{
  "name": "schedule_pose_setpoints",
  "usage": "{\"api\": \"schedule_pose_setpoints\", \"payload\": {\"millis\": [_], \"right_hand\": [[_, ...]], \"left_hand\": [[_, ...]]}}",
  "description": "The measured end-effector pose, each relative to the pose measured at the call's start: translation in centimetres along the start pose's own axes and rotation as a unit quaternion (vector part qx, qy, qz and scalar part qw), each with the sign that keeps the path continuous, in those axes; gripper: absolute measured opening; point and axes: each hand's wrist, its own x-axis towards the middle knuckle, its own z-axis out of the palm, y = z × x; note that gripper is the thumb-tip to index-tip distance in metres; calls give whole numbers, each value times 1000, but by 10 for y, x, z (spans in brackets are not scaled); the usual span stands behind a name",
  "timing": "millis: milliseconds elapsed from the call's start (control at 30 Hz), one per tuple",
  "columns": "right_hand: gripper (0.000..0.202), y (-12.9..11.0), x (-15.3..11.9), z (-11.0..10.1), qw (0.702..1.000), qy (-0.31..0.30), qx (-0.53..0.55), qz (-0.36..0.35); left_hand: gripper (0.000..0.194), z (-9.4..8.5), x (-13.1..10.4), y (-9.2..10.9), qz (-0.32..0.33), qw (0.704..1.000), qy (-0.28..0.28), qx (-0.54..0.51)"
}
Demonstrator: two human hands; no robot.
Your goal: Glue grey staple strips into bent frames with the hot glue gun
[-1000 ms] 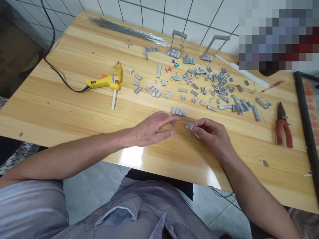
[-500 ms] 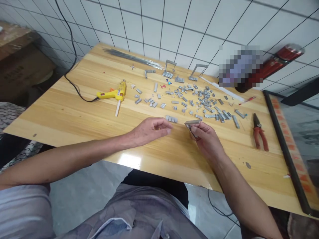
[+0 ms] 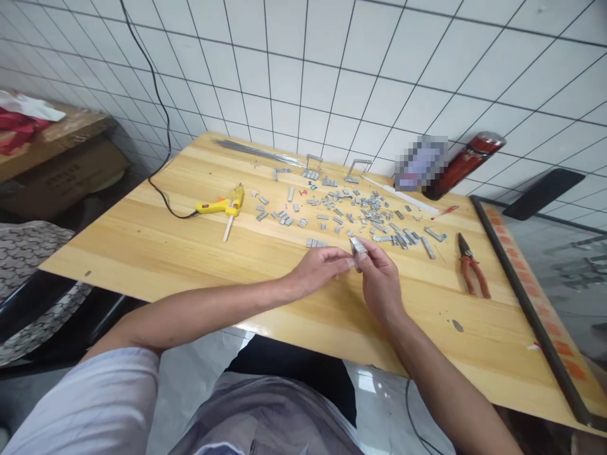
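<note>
My right hand (image 3: 380, 278) grips a small grey angled piece (image 3: 359, 246), like a bent metal strip, between thumb and fingers above the table. From the left, my left hand (image 3: 320, 270) reaches it, with thumb and fingertips pinched at its lower end. Part of the piece is hidden by my fingers. Just beyond my left hand lies a row of small grey blocks (image 3: 316, 243). Farther back is a scattered heap of little grey pieces (image 3: 372, 205).
A yellow glue gun (image 3: 220, 206) lies at left with its cord trailing. Red-handled pliers (image 3: 469, 268) and a black-edged panel (image 3: 526, 303) are at right. Grey frames (image 3: 358, 169), thin wires (image 3: 256, 151) and a red flask (image 3: 467, 165) line the back.
My left hand has moved right to meet the piece in my right hand. The piece has turned and now stands more upright. The camera view has tilted up.
</note>
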Motion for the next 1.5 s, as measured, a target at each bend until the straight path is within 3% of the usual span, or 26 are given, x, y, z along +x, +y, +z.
{"api": "schedule_pose_setpoints", "payload": {"millis": [233, 333, 500, 700, 833, 1033, 1233, 1500], "right_hand": [[42, 3, 0, 1, 999, -25, 24, 5], [34, -4, 1, 1, 997, -58, 46, 14], [24, -14, 2, 0, 991, -102, 85, 30], [28, -14, 6, 0, 990, -64, 118, 48], [29, -10, 9, 0, 994, -38, 99, 34], [30, -5, 8, 2, 996, -61, 64, -8], [32, -5, 7, 0, 997, -78, -1, -21], [29, -3, 5, 3, 994, -56, -67, -64]], "left_hand": [[34, -12, 1, -4, 83, 985, 7, 152], [32, -19, 4, -1, 90, 978, -1, 186], [30, -29, 9, 9, 46, 981, -26, 186], [33, -30, 11, 10, 57, 989, -49, 131], [39, -25, 9, 5, 60, 981, -40, 179], [33, -20, 11, 0, 135, 956, 14, 258], [28, -28, 10, 0, 188, 925, -3, 330], [28, -27, 6, -3, 199, 915, 18, 349]]}}
